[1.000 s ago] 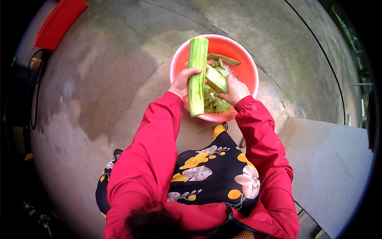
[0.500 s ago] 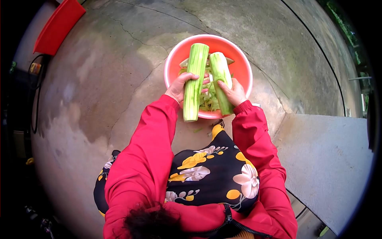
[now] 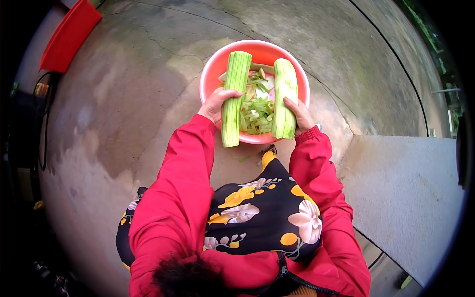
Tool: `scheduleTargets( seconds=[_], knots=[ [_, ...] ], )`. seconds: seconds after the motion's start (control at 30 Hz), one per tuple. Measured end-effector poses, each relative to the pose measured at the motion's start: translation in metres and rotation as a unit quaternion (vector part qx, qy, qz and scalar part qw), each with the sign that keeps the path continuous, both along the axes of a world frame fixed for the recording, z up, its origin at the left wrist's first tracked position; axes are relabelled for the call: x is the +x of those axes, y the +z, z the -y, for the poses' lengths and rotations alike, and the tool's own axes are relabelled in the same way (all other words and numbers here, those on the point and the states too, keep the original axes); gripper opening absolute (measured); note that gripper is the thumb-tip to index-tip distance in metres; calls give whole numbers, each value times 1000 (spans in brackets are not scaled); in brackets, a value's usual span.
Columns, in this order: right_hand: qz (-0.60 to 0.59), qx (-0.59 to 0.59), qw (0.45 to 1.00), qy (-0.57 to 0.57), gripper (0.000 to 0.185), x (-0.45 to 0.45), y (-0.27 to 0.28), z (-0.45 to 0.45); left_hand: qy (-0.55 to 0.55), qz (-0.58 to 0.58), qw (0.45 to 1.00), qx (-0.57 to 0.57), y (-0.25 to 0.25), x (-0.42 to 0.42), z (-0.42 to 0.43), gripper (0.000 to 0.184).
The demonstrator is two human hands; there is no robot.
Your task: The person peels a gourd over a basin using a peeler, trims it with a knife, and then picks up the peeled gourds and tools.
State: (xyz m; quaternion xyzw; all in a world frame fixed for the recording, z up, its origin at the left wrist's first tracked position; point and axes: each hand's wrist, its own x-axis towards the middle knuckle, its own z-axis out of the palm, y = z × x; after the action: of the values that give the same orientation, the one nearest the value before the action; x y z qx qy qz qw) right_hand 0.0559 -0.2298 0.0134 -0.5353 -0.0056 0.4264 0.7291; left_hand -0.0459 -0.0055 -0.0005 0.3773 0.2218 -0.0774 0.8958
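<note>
green left length (image 3: 235, 99): a long, straight vegetable cylinder, light green with darker streaks running lengthwise, tilted slightly; it is held over the basin's left side, its near end overlapping the rim.
paler right length (image 3: 285, 99): a second cylinder, whitish at the far end, greener toward me, over the basin's right side, apart from the first.
left grip: my left hand (image 3: 215, 105) clasps the left length, thumb across its upper face.
right grip: my right hand (image 3: 300, 115) grips the right length at its outer side, thumb on top.
coral basin (image 3: 267, 49): round, pale-rimmed, with limp green shreds (image 3: 258, 116) between the two lengths.
black zip (image 3: 282, 265): on my red jacket (image 3: 178, 190); pale marks there are too small to read.
hidden or cut off: most of my fingers, behind the lengths; a red object (image 3: 71, 37) at upper left, cropped; dark shapes at far left, unclear.
</note>
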Motion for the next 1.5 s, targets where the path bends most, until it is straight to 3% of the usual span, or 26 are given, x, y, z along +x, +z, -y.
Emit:
scheduleTargets(
  seconds=[0.13,0.23,0.4,0.5,0.53,0.6,0.63,0.67,0.77,0.9,1.07,1.13,1.23,1.33,1.5],
  knots=[
    [-120,58,991,-17,49,-9,1,6,33,39,999,10,7,1,3,55],
    [-172,143,974,-20,50,-18,-3,3,46,49,991,-114,13,0,4,63],
    [-131,153,979,-16,54,-31,1,-11,28,79,983,-166,12,-1,7,64],
    [-167,237,957,0,60,-33,2,-22,18,74,985,-157,10,-2,12,58],
    [-168,237,957,-1,60,-32,4,-25,19,69,986,-152,12,-2,14,53],
    [14,127,992,5,60,-28,9,-32,14,64,989,-130,15,-4,16,54],
    [35,94,994,-35,58,-26,1,-37,4,73,989,-125,15,-5,14,54],
    [35,95,994,-34,58,-24,-4,-33,-6,81,989,-120,15,-5,12,53],
    [-131,138,981,-48,52,-26,-15,-24,34,16,997,-66,8,-3,4,50],
    [-120,161,979,-26,57,-33,-21,-21,96,109,979,-140,2,1,-4,44],
    [-128,174,976,-19,55,-40,-25,-20,110,143,977,-113,6,0,-8,50],
    [-121,167,978,-15,55,-43,-22,-20,155,136,978,22,2,1,-12,56],
    [-111,165,980,5,55,-48,-19,-19,186,125,973,49,-2,3,-21,56],
    [-88,169,982,14,53,-54,-19,-21,188,97,977,2,0,1,-28,47],
    [-78,186,979,16,54,-63,-12,-29,209,62,972,-82,13,-5,-29,47]
  ],
)
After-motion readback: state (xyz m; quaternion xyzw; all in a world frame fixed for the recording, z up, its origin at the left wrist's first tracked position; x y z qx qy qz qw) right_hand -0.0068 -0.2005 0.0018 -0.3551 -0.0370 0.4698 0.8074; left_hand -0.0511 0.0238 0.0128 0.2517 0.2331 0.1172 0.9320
